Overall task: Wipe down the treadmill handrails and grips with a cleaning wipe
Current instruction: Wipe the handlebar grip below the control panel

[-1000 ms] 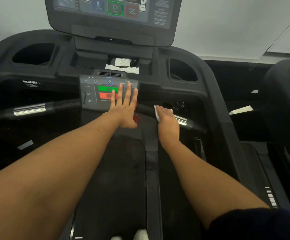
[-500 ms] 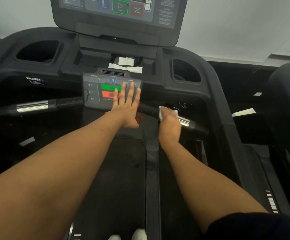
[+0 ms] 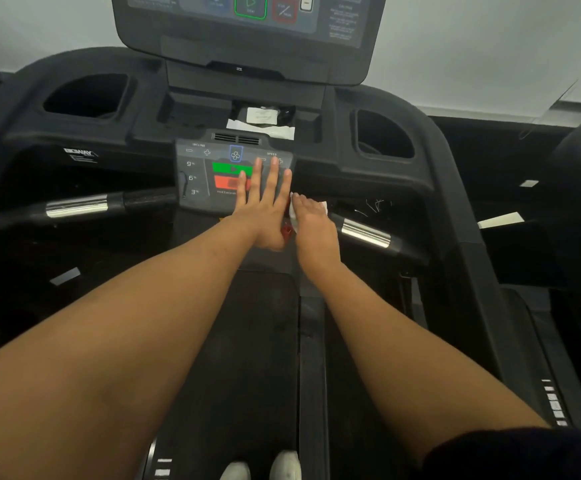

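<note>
My right hand [image 3: 311,223] grips a white cleaning wipe [image 3: 294,211] wrapped over the inner end of the right handrail grip [image 3: 365,233], just left of its silver sensor band. My left hand [image 3: 263,202] lies flat with straight fingers on the grey control panel [image 3: 197,174], covering part of its green and red buttons. The left handrail grip [image 3: 77,206], black with a silver band, stands untouched at the left. Most of the wipe is hidden under my right hand.
The console screen [image 3: 247,15] rises above. Cup holders [image 3: 84,98] [image 3: 382,136] sit on either side, and white papers [image 3: 261,124] lie in the middle tray. The black belt [image 3: 233,358] runs below, with my shoe tips [image 3: 261,467] at the bottom. Another machine [image 3: 580,188] stands at the right.
My right hand has slid the wipe leftward along the right grip, off the silver band and in toward the control panel. My left hand has stayed flat on the panel.
</note>
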`<action>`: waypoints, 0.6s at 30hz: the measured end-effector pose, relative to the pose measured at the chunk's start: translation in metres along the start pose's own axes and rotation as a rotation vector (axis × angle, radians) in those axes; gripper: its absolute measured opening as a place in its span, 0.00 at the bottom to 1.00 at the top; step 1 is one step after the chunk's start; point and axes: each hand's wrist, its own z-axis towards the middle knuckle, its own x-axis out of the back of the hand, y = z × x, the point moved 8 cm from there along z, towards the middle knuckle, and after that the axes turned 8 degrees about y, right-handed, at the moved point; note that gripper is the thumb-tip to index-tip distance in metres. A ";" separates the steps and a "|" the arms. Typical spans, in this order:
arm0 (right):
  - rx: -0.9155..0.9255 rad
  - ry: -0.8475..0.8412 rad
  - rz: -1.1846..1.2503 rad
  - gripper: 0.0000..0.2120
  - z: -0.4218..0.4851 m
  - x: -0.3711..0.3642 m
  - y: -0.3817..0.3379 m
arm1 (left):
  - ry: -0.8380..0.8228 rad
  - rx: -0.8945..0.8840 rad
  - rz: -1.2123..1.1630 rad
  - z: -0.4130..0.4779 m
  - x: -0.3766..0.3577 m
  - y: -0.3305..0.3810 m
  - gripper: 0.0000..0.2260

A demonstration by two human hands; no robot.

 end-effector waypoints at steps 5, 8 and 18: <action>0.051 -0.175 -0.036 0.29 0.009 0.018 0.001 | -0.008 0.002 0.017 0.000 0.000 0.000 0.58; 0.021 -0.321 -0.033 0.26 0.022 0.021 0.004 | -0.014 0.008 0.039 -0.001 0.000 -0.001 0.58; -0.052 -0.678 -0.117 0.18 0.050 -0.005 0.013 | -0.011 -0.003 0.050 -0.001 0.000 0.000 0.58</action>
